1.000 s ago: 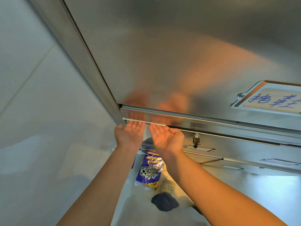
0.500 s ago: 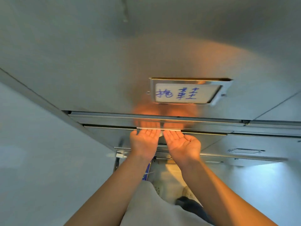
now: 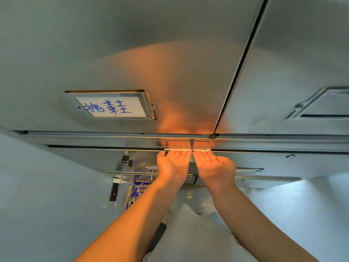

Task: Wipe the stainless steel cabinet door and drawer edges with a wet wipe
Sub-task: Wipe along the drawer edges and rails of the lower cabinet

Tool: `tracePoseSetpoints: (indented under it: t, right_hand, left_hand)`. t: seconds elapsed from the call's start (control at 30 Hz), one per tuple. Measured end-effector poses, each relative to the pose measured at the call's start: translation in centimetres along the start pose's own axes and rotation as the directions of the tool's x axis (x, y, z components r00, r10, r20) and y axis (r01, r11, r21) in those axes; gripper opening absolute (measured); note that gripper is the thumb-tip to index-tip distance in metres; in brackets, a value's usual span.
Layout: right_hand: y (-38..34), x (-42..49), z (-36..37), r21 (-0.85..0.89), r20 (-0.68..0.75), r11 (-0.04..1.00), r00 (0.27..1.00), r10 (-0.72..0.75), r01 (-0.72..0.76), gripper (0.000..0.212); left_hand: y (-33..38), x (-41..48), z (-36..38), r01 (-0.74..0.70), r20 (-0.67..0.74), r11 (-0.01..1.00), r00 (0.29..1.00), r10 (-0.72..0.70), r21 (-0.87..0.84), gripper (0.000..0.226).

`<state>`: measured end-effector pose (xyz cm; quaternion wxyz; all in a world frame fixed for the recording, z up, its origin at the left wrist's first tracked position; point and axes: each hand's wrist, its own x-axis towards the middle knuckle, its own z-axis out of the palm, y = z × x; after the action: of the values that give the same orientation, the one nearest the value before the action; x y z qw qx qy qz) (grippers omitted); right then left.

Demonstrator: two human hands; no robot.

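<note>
1. The wet wipe point(image 3: 187, 149) sits as a thin white strip along the drawer edge point(image 3: 113, 148), just below where the two doors meet.
2. The left hand point(image 3: 172, 163) and right hand point(image 3: 214, 165) lie side by side, palms up. Their fingers point(image 3: 179, 154) are straight and press the wipe up against the lip. Nothing is clenched or pinched, and the very tips are hidden behind the lip.
3. To do this step well, I would keep even upward pressure from both hands and slide along the lip in one direction, with the wipe wrapped over the edge so both front and underside get cleaned.
4. The wipe is only pressed, not gripped, so it could bunch or slip free. The small joint above the fingers, at the foot of the door seam point(image 3: 239, 72), looks likely to snag it.
5. The cabinet door point(image 3: 132, 53) above is brushed steel and mirrors the hands as an orange blur, so smears would probably show. It carries a label holder point(image 3: 111, 105) with blue handwriting.
6. A second door point(image 3: 302, 53) stands to the right.
7. Lower left hangs a small lock point(image 3: 126, 159), with a blue packet point(image 3: 140, 188) beneath it and a pale wall point(image 3: 37, 186) on the left.
</note>
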<state>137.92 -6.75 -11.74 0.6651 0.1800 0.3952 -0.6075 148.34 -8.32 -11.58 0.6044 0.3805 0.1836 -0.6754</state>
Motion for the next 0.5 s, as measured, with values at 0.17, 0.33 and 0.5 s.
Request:
tracePoseSetpoints:
  t: [0.17,0.33,0.5]
  right_hand:
    - [0.5,1.2,0.4,0.12,0.051,0.975,0.982,0.183,-0.188,0.051]
    - [4.0,1.1,2.1,0.195,0.049,0.976,0.994,0.093,-0.101,0.051]
    - [11.3,0.3,4.6,0.055,0.052,0.995,0.995,0.085,-0.088,0.039]
  left_hand:
    - [1.4,0.0,0.0,0.037,-0.006,0.999,0.999,-0.037,-0.002,0.054]
    - [3.9,0.4,-0.9,0.046,-0.001,0.999,0.999,-0.046,-0.012,0.054]
    - [11.6,0.9,-3.3,0.028,-0.033,1.0,0.999,-0.028,0.008,0.056]
